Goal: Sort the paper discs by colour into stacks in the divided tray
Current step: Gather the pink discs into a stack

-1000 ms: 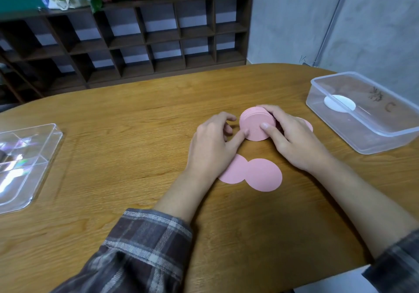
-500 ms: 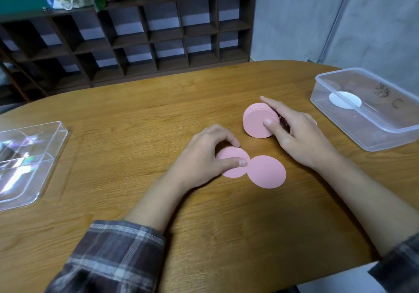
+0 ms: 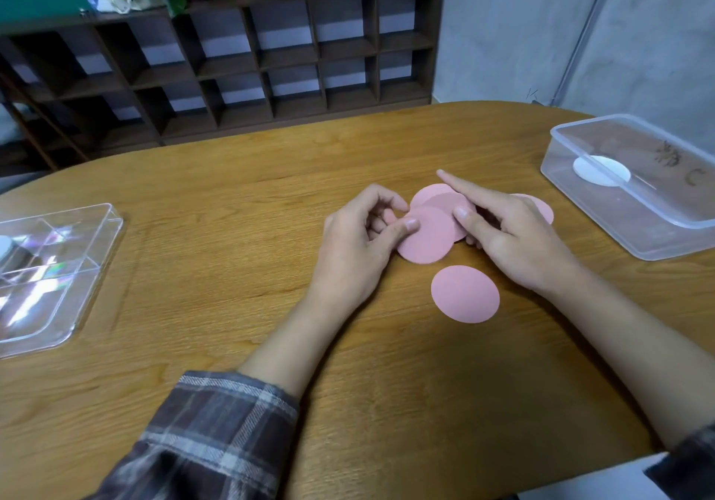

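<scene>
My left hand [image 3: 356,251] pinches a single pink disc [image 3: 427,238] between thumb and fingers and holds it against a stack of pink discs [image 3: 441,199]. My right hand [image 3: 507,236] grips that stack, thumb on its front face and index finger stretched along its top. One loose pink disc [image 3: 464,293] lies flat on the table just in front of both hands. Another pink disc [image 3: 539,205] shows partly behind my right hand. The clear divided tray [image 3: 58,267] sits at the far left, with a white disc [image 3: 4,246] just visible at its left edge.
A clear plastic tub [image 3: 634,228] stands at the right with a white disc [image 3: 601,170] inside. The wooden table [image 3: 232,209] ends close to me at the bottom right. A dark cubby shelf [image 3: 232,62] stands behind the table.
My left hand has lifted one of the two front discs off the table and brought it up to the stack. My right hand has tilted the stack with its index finger stretched out.
</scene>
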Demonstrator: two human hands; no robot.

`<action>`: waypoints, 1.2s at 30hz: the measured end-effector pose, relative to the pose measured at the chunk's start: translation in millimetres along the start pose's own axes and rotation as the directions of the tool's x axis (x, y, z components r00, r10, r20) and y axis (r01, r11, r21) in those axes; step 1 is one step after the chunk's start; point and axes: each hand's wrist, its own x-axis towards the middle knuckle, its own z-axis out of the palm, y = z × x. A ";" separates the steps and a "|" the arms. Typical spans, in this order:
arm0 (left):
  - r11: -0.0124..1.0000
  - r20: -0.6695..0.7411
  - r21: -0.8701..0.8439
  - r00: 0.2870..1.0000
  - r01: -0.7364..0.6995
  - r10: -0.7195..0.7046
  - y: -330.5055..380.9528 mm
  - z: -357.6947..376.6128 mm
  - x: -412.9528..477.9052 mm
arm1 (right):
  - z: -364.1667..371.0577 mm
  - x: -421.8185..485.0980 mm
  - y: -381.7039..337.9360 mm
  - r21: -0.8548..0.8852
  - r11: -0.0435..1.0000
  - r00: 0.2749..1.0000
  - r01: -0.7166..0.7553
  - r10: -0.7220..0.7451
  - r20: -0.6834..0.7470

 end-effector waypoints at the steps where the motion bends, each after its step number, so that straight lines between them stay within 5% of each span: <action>1: 1.000 -0.008 -0.002 1.000 -0.007 0.007 0.7 1.4 0.4 | -0.1 -0.3 -0.9 0.022 1.000 1.000 -0.007 0.007 0.004; 12: 0.983 -0.009 0.180 0.999 -0.039 0.042 -3.5 10.4 6.7 | -0.8 -1.9 -6.9 0.079 0.996 0.998 -0.034 0.030 0.051; 18: 0.984 -0.025 0.174 0.999 -0.036 0.041 -0.9 12.3 6.7 | 1.8 -2.6 -10.2 -0.064 0.998 0.998 -0.026 0.029 0.050; 25: 0.983 -0.020 0.175 0.998 -0.060 0.064 0.1 17.3 11.5 | -1.5 -1.5 -5.3 -0.042 0.998 0.999 -0.043 0.044 0.025; 36: 0.948 0.140 0.257 0.978 -0.189 0.157 1.4 46.5 24.9 | -38.3 4.1 28.1 0.060 0.984 0.923 -0.168 0.178 -0.342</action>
